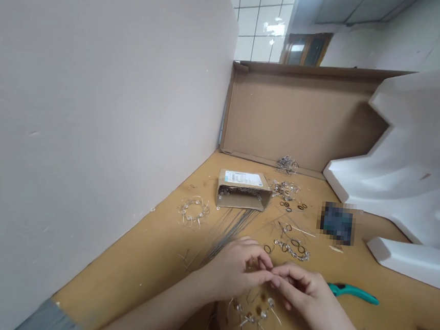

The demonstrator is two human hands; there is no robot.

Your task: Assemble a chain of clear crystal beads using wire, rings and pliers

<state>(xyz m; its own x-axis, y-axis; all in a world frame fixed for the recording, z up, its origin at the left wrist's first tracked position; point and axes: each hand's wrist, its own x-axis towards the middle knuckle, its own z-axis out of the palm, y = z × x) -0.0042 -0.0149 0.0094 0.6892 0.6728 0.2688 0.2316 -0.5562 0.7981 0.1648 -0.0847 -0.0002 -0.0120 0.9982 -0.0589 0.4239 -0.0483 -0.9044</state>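
Both left hand (pixel 230 269) and right hand (pixel 306 291) met near beaded wire (pixel 253 319), their grip unclear; light, steady pressure seemed best

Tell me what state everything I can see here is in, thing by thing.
Left hand: fingertips pinched.
Right hand: fingertips pinched, close against the left's; anything held is too small to tell.
Beaded wire piece: below the hands, wire ends splayed.
Small cardboard box: open toward the person.
Beaded ring: lying, wire ends sticking out.
Thin wires: loose, fanned out.
Teal-handled tool: lying, partly hidden.
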